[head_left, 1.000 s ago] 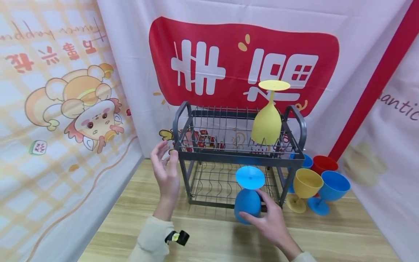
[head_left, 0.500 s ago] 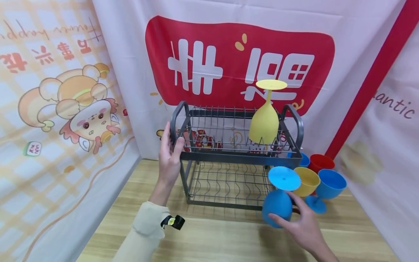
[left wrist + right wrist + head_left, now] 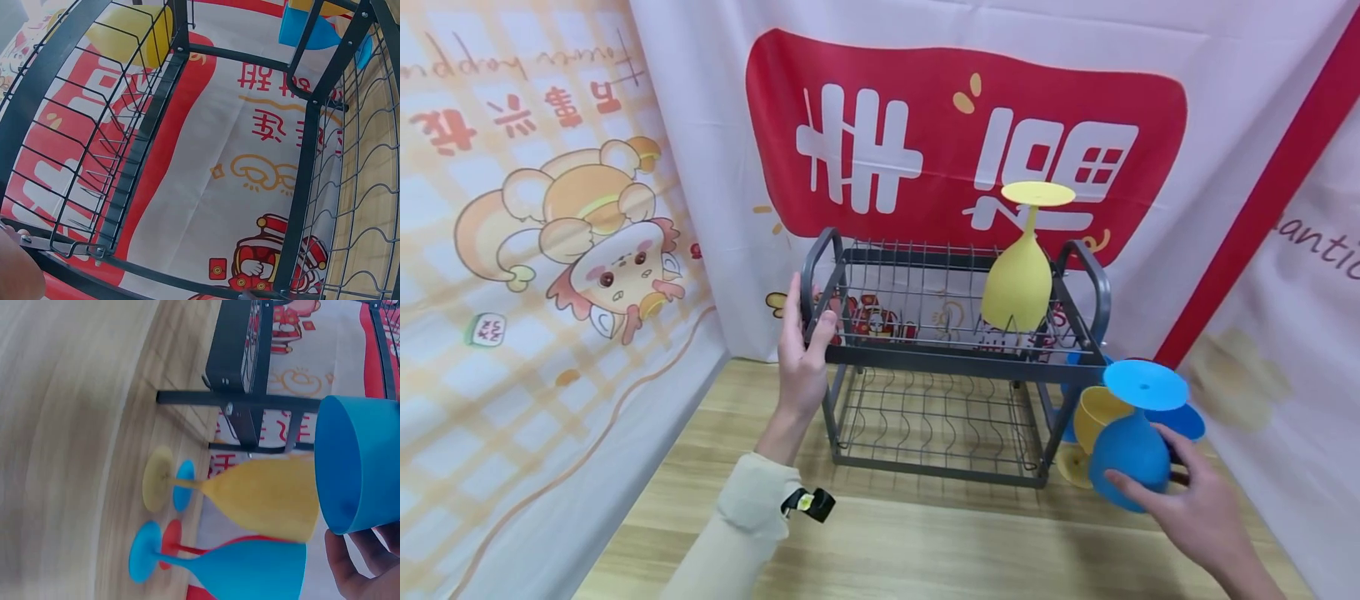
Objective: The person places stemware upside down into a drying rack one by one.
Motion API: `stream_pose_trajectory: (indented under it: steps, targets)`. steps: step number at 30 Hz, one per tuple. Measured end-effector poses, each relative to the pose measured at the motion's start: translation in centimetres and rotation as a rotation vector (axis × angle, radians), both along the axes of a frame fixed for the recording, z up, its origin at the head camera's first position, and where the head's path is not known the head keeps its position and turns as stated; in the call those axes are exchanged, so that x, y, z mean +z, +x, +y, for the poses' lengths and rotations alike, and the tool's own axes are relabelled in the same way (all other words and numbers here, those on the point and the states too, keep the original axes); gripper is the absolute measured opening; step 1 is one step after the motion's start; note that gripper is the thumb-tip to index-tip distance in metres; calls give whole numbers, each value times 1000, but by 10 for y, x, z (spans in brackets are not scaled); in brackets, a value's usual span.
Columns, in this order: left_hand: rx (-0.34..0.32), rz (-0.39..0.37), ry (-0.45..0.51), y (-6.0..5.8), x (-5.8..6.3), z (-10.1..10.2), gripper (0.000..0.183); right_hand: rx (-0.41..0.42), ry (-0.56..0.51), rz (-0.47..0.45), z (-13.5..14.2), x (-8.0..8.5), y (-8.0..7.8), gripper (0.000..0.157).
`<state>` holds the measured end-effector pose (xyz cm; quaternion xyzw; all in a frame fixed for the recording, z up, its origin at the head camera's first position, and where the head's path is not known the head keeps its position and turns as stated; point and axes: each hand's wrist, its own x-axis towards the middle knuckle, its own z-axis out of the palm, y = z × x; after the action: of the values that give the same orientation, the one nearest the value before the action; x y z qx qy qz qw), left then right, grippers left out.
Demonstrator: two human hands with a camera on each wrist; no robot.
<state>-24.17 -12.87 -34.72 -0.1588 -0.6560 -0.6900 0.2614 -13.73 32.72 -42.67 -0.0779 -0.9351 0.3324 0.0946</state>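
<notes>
A blue plastic goblet (image 3: 1129, 457) is held upside down in my right hand (image 3: 1204, 508), thumb on the near side of the bowl. It hangs in front of the goblets right of the rack; the right wrist view shows its open mouth. My left hand (image 3: 803, 367) grips the left end of the dark two-tier dish rack (image 3: 925, 358), thumb over the front corner and fingers outside. An upside-down yellow goblet (image 3: 1018, 287) stands on the right part of the rack's top tier.
Upright on the wooden table (image 3: 917, 542), right of the rack, are a yellow goblet (image 3: 269, 494), blue goblets (image 3: 256, 572) and a red goblet (image 3: 172, 540), partly hidden in the head view. Printed cloth (image 3: 700, 108) hangs behind and at both sides.
My right hand has carried the blue goblet rightward from the rack's front to before the standing goblets. My left hand has come in from the left and taken hold of the rack's end.
</notes>
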Motion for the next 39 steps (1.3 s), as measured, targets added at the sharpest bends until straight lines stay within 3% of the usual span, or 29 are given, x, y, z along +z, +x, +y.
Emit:
stream_pose_trajectory:
  steps: [8,18,24,31,39]
  targets:
    - [12,17,7,1,-1,2,71,-57,-10,126,10,27,-3,99]
    - [15,16,14,1,-2,5,70,-115,19,299,6,82,-7,88]
    - [4,39,20,-1,-3,4,69,-96,1,391,0,116,-10,82]
    - [-9,53,34,-1,-5,4,70,-72,-69,404,-9,148,-19,84]
    - [-14,78,46,-3,-3,4,70,25,-87,396,-40,173,-33,85]
